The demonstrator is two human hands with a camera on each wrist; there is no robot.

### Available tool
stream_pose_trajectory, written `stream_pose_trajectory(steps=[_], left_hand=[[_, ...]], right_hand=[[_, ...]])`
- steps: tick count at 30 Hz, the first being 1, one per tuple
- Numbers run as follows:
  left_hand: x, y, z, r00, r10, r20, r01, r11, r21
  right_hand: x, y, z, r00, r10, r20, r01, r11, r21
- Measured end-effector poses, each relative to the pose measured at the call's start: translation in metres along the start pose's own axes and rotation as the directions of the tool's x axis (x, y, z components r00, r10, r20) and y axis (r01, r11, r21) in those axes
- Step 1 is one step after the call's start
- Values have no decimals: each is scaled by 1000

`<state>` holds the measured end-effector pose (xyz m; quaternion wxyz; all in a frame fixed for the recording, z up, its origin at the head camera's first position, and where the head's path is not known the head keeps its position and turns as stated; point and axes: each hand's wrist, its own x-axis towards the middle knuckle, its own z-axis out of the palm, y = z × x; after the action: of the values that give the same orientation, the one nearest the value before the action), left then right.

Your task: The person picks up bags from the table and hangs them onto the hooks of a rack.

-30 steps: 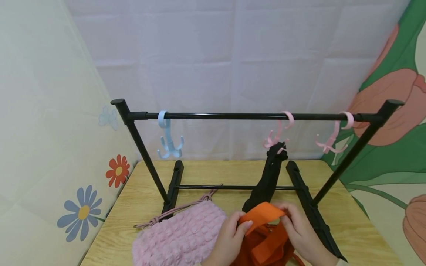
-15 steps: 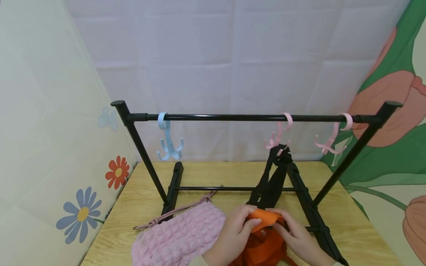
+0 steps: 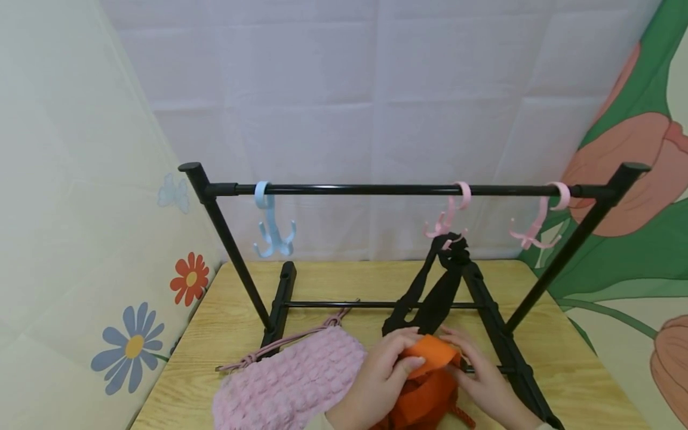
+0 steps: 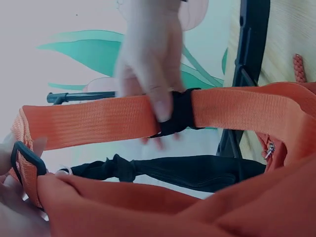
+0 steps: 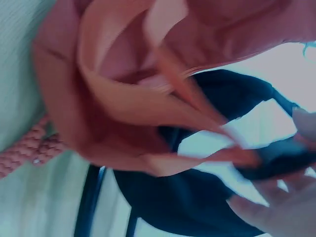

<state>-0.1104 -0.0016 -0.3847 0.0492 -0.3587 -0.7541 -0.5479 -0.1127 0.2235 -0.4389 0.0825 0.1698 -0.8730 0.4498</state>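
Note:
An orange bag [image 3: 430,403] with a wide webbing strap [image 3: 434,351] is low in the head view, between both hands. My left hand [image 3: 384,370] holds the strap; in the left wrist view its fingers are around it beside a black slider [image 4: 28,160]. My right hand [image 3: 481,379] pinches the strap at a black sleeve-like piece [image 4: 178,112], thumb in front. The strap runs between the hands as a band. Behind them, a black fabric bag [image 3: 438,298] hangs by its straps from a pink hook [image 3: 444,222], its lower part hidden by my hands.
A black rack's top rail [image 3: 349,190] spans the view. It bears a blue hook [image 3: 274,230] at left and another pink hook [image 3: 533,230] at right. A pink puffy bag [image 3: 292,379] lies left on the wooden table [image 3: 177,382].
Both hands have come closer together, and the orange strap between them is bunched shorter and sits slightly lower. The hanging black bag has shifted, its two straps now spread apart.

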Motion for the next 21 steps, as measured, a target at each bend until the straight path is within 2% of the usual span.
stream_pose_trajectory(steps=[3,5,7,10,14,17,21], left_hand=[[0,3,-3,1000,-10,9,11,998,-70],[0,5,-4,1000,-20,14,22,992,-121],[0,6,-5,1000,-29,12,30,986,-166],[-2,6,-6,999,-43,-8,40,977,-209],[-4,2,-6,998,-27,-53,15,975,-222],[-5,0,-7,997,-25,-66,8,969,-246],[-7,-1,-9,995,-86,-50,68,956,-286]], right_hand=[[-1,7,-4,991,86,99,-93,993,67],[-2,11,-7,976,144,162,-166,978,131],[-4,14,-9,965,179,192,-217,956,198],[-6,17,-14,954,232,189,-282,909,308],[-8,20,-22,973,200,118,-230,904,360],[-9,22,-29,979,197,52,-202,903,380],[-9,25,-40,981,192,-9,-167,871,461]])
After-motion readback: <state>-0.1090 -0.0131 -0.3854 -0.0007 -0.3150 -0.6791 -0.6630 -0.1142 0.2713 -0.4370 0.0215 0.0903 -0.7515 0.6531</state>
